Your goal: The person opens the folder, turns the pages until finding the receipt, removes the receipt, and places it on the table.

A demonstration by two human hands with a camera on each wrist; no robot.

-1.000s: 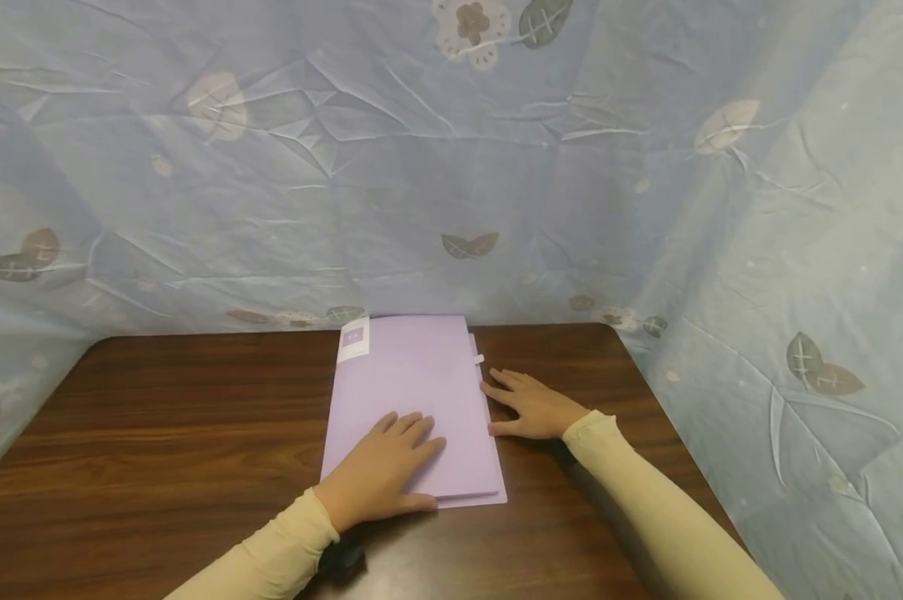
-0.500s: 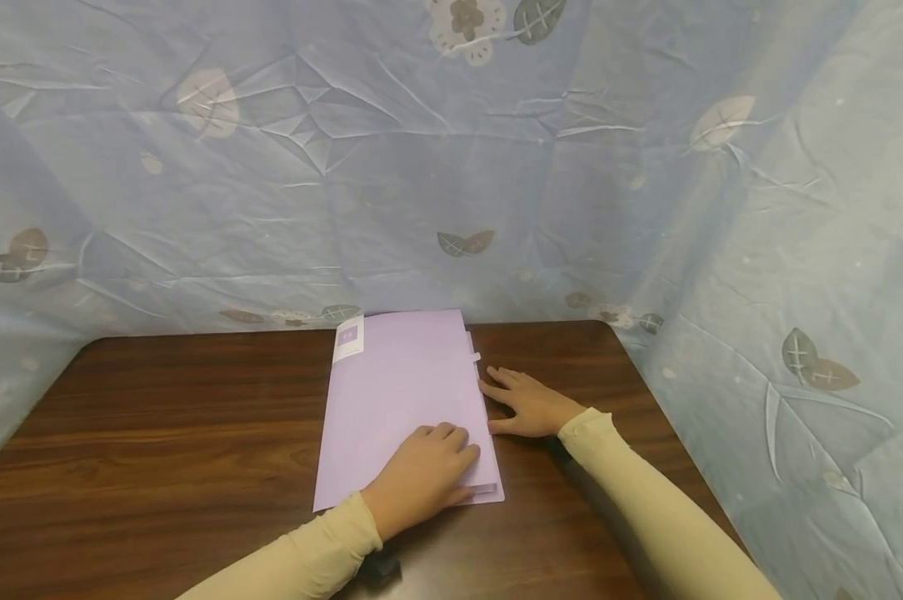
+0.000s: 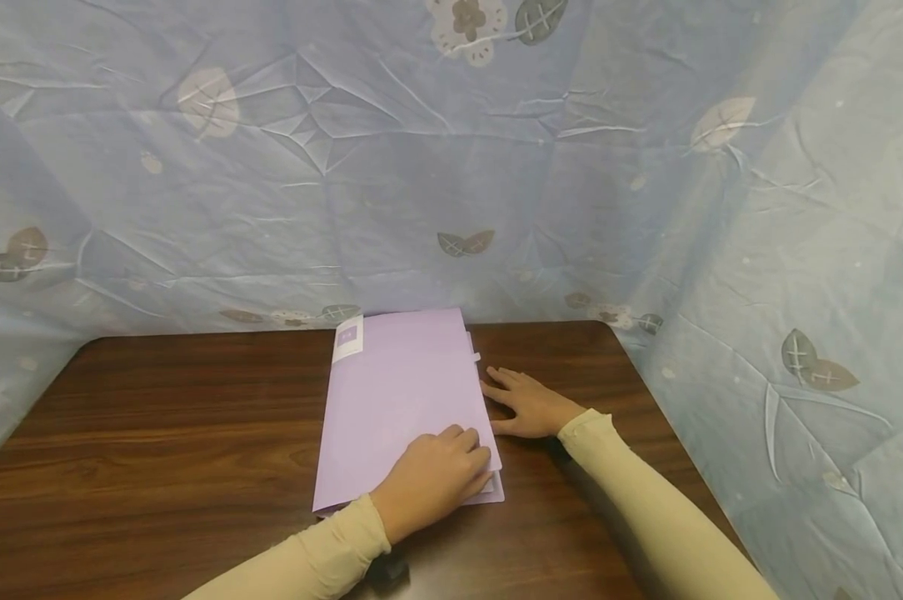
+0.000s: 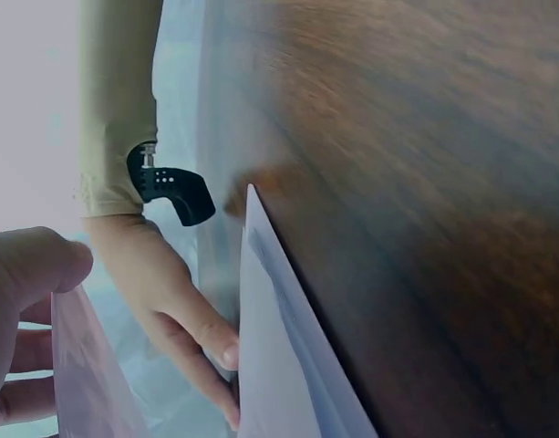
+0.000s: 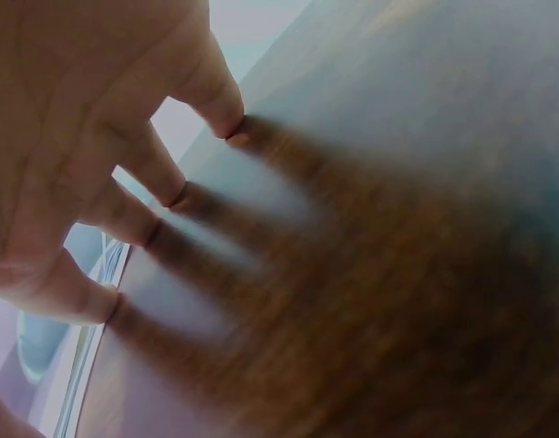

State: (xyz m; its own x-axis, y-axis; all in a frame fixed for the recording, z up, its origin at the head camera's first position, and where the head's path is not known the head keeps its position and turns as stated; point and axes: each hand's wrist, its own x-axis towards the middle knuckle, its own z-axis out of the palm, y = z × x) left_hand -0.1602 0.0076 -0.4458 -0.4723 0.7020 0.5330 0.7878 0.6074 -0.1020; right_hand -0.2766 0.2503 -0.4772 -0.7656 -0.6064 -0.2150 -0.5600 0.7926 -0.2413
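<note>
A light purple folder lies on the dark wooden table, a white label at its upper left. My left hand pinches the front cover at its lower right corner and holds it lifted off the pages. In the left wrist view the thumb and curled fingers grip the cover's edge, with the white pages apart from it below. My right hand rests beside the folder's right edge, fingers spread, fingertips on the tabletop in the right wrist view.
The wooden table extends to both sides of the folder. Patterned pale blue fabric hangs behind the table and along its right side. A small white tab sticks out from the folder's right edge.
My left hand has slid right across the cover to its lower right corner, and now lifts that corner. The right hand has stayed beside the folder.
</note>
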